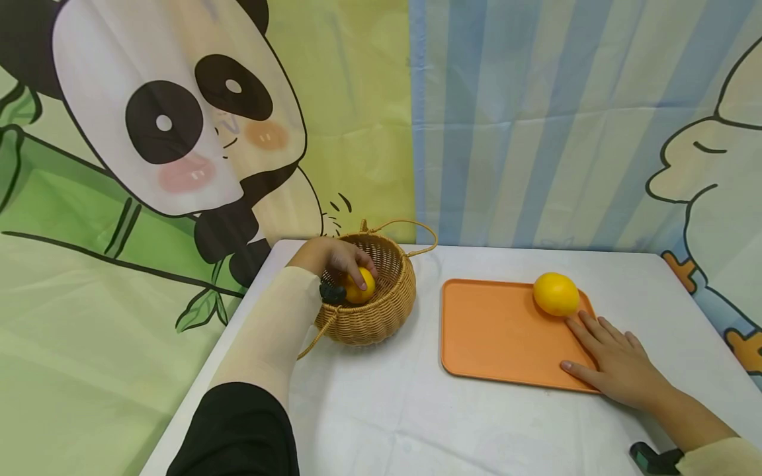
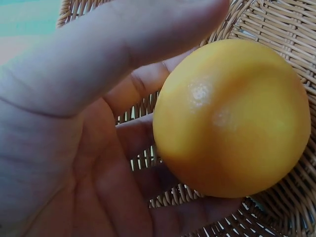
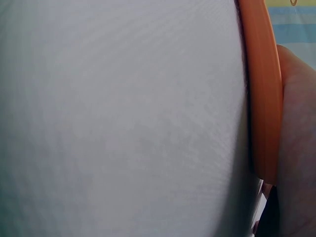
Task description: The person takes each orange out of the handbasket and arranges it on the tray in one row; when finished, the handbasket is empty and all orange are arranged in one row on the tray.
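My left hand (image 1: 348, 260) reaches down into a round wicker basket (image 1: 372, 324). Its thumb and fingers curl round a smooth yellow-orange fruit (image 2: 232, 118), which fills much of the left wrist view with the basket weave behind it. On the right, my right hand (image 1: 616, 360) lies with fingers spread and straight across the right edge of an orange tray (image 1: 500, 334). A yellow lemon (image 1: 556, 294) sits at the tray's far right corner, just beyond the index fingertip. The right wrist view shows the tray's rim (image 3: 264, 94) against that hand.
A white-covered table (image 1: 387, 410) carries the basket at left and the tray at right. One thin basket handle (image 1: 425, 231) sticks up at the back, another hangs at the front. A printed cloth (image 1: 506, 119) with a panda stands behind the table.
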Tool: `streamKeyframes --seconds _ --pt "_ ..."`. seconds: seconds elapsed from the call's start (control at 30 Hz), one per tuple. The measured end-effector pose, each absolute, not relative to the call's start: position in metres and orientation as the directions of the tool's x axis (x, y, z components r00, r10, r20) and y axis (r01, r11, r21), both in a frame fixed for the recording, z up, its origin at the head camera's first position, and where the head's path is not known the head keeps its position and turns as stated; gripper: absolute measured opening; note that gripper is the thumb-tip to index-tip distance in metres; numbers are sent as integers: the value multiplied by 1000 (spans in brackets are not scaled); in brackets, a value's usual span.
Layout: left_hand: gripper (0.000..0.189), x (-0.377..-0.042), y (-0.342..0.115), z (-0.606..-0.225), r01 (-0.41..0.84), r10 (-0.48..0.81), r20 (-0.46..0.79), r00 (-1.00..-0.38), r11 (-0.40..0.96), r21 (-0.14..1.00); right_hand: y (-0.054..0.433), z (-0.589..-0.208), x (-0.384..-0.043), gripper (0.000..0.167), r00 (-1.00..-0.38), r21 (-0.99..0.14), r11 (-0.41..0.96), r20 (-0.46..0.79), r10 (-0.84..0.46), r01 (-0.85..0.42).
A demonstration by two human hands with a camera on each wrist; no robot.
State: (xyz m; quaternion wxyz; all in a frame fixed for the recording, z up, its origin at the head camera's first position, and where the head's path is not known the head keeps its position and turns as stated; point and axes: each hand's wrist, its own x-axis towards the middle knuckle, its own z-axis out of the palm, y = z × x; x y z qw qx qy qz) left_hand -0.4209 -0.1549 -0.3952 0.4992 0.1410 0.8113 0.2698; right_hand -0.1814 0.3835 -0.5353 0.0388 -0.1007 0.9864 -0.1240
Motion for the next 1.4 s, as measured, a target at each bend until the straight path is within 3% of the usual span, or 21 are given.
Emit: streamKeyframes --seconds 0.33,0.73,1.4 --pt "44 -420 -157 -401 -108 565 -687 -457 731 673 384 -536 -182 103 -977 -252 949 -47 -206 -188" --pt "42 -421 -156 -402 -10 650 -572 -501 656 754 385 -537 -183 105 -978 -253 950 -55 -200 -180" --pt "41 -422 -157 -391 73 789 -378 -484 467 881 383 -537 -183 104 -980 -244 954 -60 -191 -171"
